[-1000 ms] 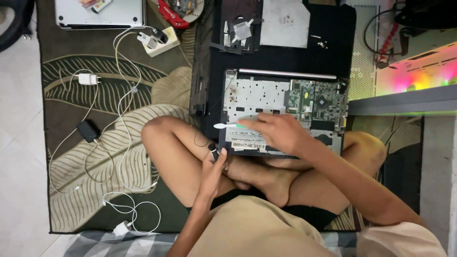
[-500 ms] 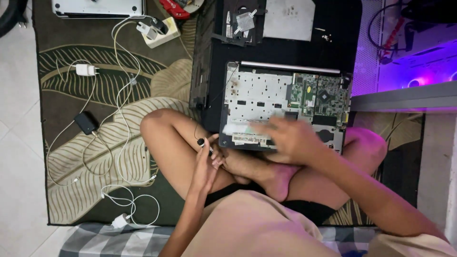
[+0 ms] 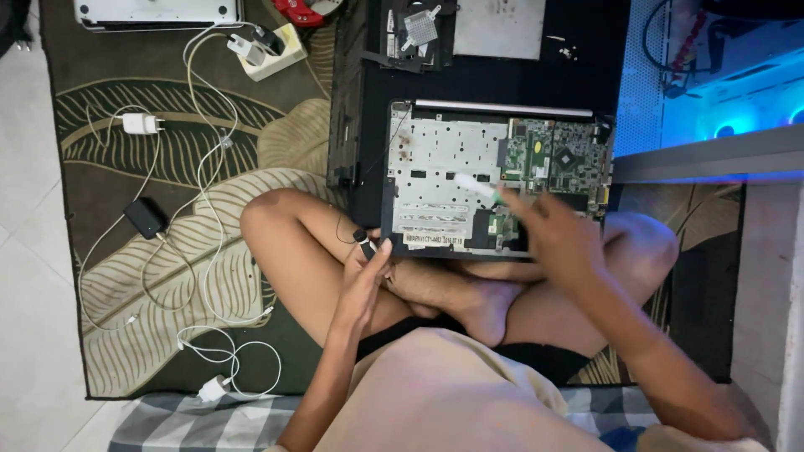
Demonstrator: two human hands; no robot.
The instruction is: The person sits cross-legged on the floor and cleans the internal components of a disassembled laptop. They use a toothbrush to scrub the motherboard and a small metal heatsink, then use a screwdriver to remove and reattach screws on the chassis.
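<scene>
An opened laptop base (image 3: 444, 180) with a silver metal frame and a green circuit board (image 3: 557, 159) lies on a black mat in front of my crossed legs. My right hand (image 3: 553, 234) hovers over its near right part, shut on a white brush with a green band (image 3: 477, 187) that points left over the frame. My left hand (image 3: 364, 280) rests by my left knee at the laptop's near left corner, fingers around a small black part (image 3: 363, 243) with a thin wire.
A white power strip (image 3: 268, 48) with plugs, white chargers (image 3: 138, 124) and cables, and a black adapter (image 3: 145, 218) lie on the leaf-patterned rug at left. A heatsink fan (image 3: 419, 27) and a grey panel (image 3: 498, 27) sit beyond the laptop. A lit computer case (image 3: 729, 75) stands right.
My right hand has moved rightward over the laptop with the brush, from the near left part toward the circuit board side. The left hand stays by the knee.
</scene>
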